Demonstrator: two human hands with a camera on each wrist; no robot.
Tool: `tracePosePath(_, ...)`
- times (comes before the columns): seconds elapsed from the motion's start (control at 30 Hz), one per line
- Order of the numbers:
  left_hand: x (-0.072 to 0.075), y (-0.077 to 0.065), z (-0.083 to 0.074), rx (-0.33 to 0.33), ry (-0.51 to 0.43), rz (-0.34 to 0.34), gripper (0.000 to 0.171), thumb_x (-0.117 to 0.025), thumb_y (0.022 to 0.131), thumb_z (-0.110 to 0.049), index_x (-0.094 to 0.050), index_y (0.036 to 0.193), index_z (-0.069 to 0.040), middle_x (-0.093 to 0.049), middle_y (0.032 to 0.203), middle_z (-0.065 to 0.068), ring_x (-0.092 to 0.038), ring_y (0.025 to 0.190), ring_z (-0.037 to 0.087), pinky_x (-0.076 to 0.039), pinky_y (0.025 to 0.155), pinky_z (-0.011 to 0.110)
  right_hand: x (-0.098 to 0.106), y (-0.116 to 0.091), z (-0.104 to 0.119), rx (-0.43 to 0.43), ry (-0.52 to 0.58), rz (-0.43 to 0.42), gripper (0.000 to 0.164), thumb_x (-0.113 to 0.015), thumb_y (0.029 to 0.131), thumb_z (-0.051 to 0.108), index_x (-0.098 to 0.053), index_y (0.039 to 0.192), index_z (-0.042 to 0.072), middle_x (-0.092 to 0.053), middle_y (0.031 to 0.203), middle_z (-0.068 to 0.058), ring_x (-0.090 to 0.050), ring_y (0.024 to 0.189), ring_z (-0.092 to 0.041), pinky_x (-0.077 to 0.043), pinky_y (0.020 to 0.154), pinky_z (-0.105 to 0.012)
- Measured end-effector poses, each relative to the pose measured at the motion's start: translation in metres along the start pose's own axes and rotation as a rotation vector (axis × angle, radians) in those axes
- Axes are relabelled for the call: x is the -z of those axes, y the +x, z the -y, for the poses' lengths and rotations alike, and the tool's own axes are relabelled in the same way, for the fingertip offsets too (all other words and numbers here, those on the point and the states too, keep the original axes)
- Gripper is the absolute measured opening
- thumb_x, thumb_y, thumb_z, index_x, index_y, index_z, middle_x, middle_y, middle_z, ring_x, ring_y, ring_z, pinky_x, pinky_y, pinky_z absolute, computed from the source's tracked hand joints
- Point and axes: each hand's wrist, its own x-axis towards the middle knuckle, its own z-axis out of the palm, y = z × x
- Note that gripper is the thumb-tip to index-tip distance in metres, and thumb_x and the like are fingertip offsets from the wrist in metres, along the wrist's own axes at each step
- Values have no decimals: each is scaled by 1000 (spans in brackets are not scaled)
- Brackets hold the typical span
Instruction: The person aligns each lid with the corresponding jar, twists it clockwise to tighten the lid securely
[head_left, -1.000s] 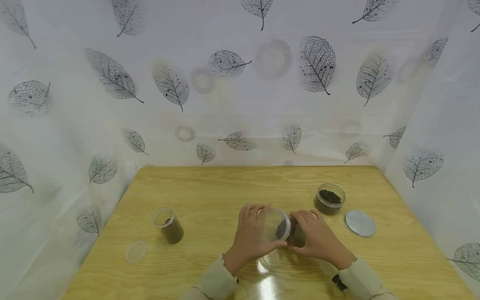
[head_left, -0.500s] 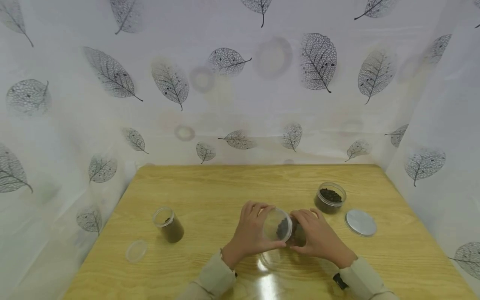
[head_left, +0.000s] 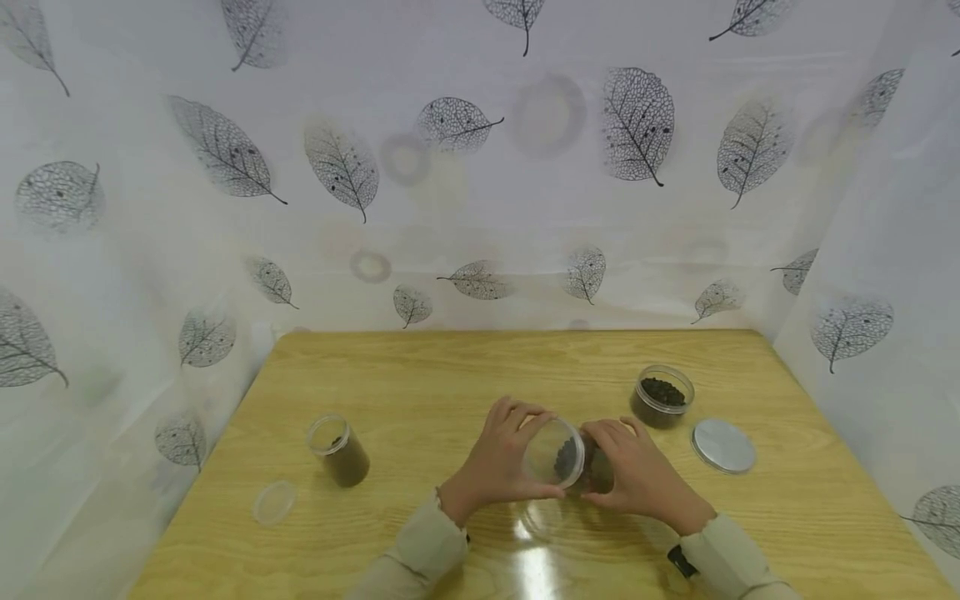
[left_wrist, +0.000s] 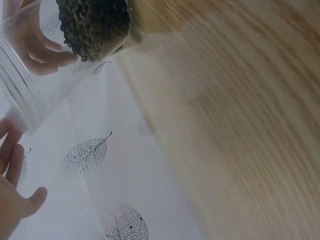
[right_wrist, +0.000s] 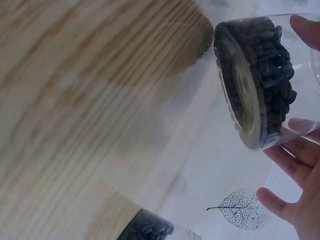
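Observation:
Both hands hold a clear jar (head_left: pixel 567 458) of dark coffee beans, tipped on its side low over the table. My left hand (head_left: pixel 498 467) is curled around its wide clear mouth end, fingers above and thumb below. My right hand (head_left: pixel 633 475) grips the body toward the base and partly covers it. In the right wrist view the beans (right_wrist: pixel 270 75) lie gathered at the base end. A thick clear ring (left_wrist: pixel 22 90) rounds the mouth end in the left wrist view. Whether a clear lid covers that end, I cannot tell.
A wide open jar of beans (head_left: pixel 662 398) stands at the right beside a silver lid (head_left: pixel 723 446). On the left are a tall open jar (head_left: pixel 343 458) with dark contents and a clear lid (head_left: pixel 274 503). Leaf-printed sheeting (head_left: pixel 480 192) surrounds the wooden table (head_left: pixel 420 367).
My left hand has turned slightly around the jar's mouth end, its fingers shifting up and right and its wrist moving left. My right hand stays almost still.

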Motion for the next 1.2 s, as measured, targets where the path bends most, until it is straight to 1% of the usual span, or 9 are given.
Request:
tracePosePath(0.17,0,0,3,-21,-9,31,97,-83,51,-62,-53,129,-12,-54,122,0,-45,113,16,-31,109,48,1,1,0,4,-3,1,94,-88,46,52,-53,120,4,-63,109,-5,-59,101,-21,-44,89,-54)
tracePosePath(0.37,3,2,4,-42,-32,77,97,-83,50,-61,-53,129,-13,-54,123,1,-44,114,17,-26,112,51,1,0,0,5,-4,4,95,-88,46,52,-53,120,4,-63,109,-5,-59,101,-21,-44,89,-53)
tracePosePath(0.6,4,5,6,-85,-42,73,97,-84,50,-60,-54,129,-13,-55,122,2,-45,113,17,-28,111,51,1,0,-1,2,7,-7,95,-88,45,51,-54,120,4,-64,109,-6,-59,101,-22,-44,89,-54)
tracePosePath(0.7,2,5,7,-87,-52,65,99,-84,49,-60,-53,129,-13,-55,123,2,-45,113,17,-29,110,52,0,-1,-2,-3,15,-4,95,-88,44,50,-54,120,4,-63,109,-7,-59,102,-23,-45,90,-56)
tracePosePath(0.83,-4,0,6,-26,-82,74,109,-85,45,-60,-46,136,-14,-52,128,1,-43,116,17,-28,110,53,-1,-3,-2,-11,19,0,95,-87,46,50,-53,121,5,-63,110,-7,-59,102,-23,-44,91,-57)
tracePosePath(0.97,-8,-6,-1,113,-87,86,118,-85,43,-62,-40,140,-11,-50,130,2,-41,117,17,-34,105,45,-1,-5,-3,-23,19,-2,94,-87,46,50,-53,121,5,-63,109,-7,-59,101,-23,-44,91,-56)
tracePosePath(1.03,-10,-7,-6,189,-92,83,115,-85,43,-62,-41,137,-11,-50,129,3,-42,116,18,-35,102,42,-1,-6,-4,-27,20,-4,94,-87,45,49,-54,120,4,-62,109,-7,-59,100,-23,-44,91,-55)
tracePosePath(1.1,-11,-8,-11,243,-97,71,109,-85,45,-60,-45,134,-12,-53,125,2,-43,114,18,-36,101,41,-1,-7,-5,-26,22,-6,95,-88,45,49,-54,120,3,-63,109,-8,-60,100,-23,-44,91,-54)
tracePosePath(1.2,-11,-7,-16,276,-127,52,101,-86,47,-57,-48,129,-14,-54,121,1,-44,113,18,-36,101,42,-2,-7,-7,-22,23,-5,96,-89,44,48,-53,121,3,-63,109,-8,-60,100,-23,-44,91,-53)
